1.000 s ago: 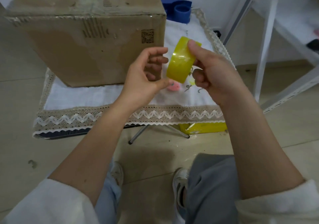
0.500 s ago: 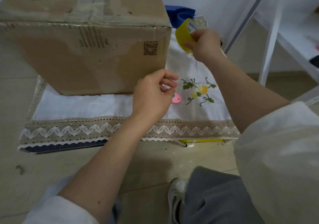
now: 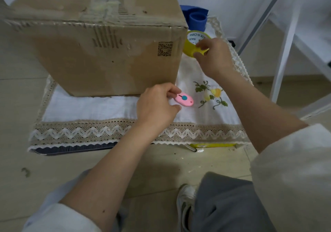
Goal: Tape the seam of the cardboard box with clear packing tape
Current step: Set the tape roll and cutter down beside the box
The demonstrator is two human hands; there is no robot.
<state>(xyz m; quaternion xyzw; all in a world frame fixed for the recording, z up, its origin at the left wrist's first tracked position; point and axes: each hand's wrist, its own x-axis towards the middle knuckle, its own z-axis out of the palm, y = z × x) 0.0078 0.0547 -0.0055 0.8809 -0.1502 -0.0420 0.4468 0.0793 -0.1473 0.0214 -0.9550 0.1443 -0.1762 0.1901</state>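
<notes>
A large cardboard box [image 3: 100,52] stands on a low cloth-covered table [image 3: 107,133], with old tape along its top seam. To the right of the box, my right hand [image 3: 213,58] grips a yellow roll of packing tape [image 3: 192,43], held low by the box's right corner. A small pink cutter [image 3: 184,100] with a blue dot lies on the cloth in front of the box. My left hand [image 3: 157,106] has its fingertips pinched on the cutter's left end.
A blue tape dispenser [image 3: 196,18] sits behind the tape roll at the table's back. A white metal frame [image 3: 284,56] stands to the right. A yellow package [image 3: 213,145] lies under the table edge. My knees and a shoe are below.
My right hand has carried the tape roll away from my left hand, back and down beside the box. My left hand dropped to the cloth and pinched the pink cutter.
</notes>
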